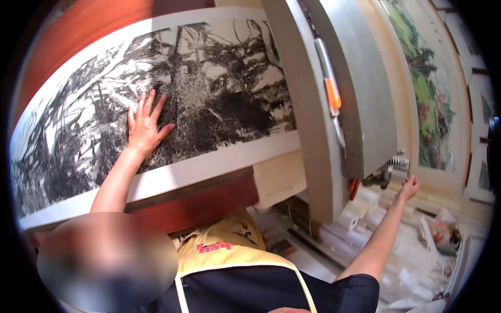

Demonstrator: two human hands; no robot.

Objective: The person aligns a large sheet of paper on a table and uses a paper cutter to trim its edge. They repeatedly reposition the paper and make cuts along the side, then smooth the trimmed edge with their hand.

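Observation:
My left hand (145, 131) lies palm down, fingers spread, on a long black-and-white picture of trees (219, 86) with a white border. The picture's right end meets the grey metal body of a large machine (368, 86). My right hand (409, 188) is stretched out beyond the machine's near end, fingers curled, close to a metal fitting with a spring (398, 162). Whether it grips a part there is too small to tell. On the machine lies a slim silver and orange tool (332, 94), its exact kind unclear.
The picture rests over a red surface (90, 27) with a red front edge (195, 205). Beyond the machine is a coloured landscape painting (432, 101), with framed pictures at the far right. Rolls of material (352, 219) and clear plastic sheeting (407, 258) lie below, right.

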